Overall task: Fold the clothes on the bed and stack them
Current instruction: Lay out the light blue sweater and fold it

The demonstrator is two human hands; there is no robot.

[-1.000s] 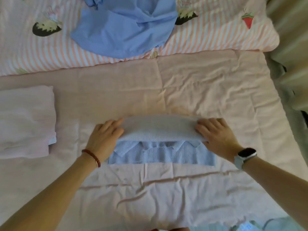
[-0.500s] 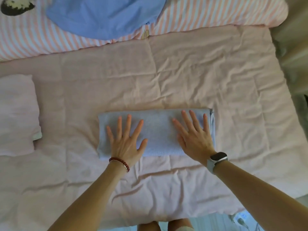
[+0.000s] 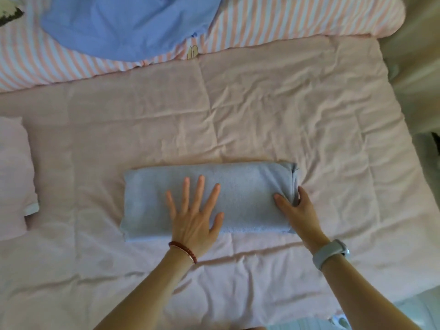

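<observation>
At far left, a folded pink garment [image 3: 13,177] already set down on the pink sheet [image 3: 262,115], probably the start of the stack, though cut off by the frame edge. In the middle, a pale blue knit [image 3: 207,198] folded into a long band. Left hand [image 3: 192,217] pressed flat on it, fingers spread straight. Right hand [image 3: 295,210] pinching the band's right end, thumb on top. Still to fold: the blue shirt [image 3: 128,25] heaped on the striped quilt [image 3: 297,17] beyond.
</observation>
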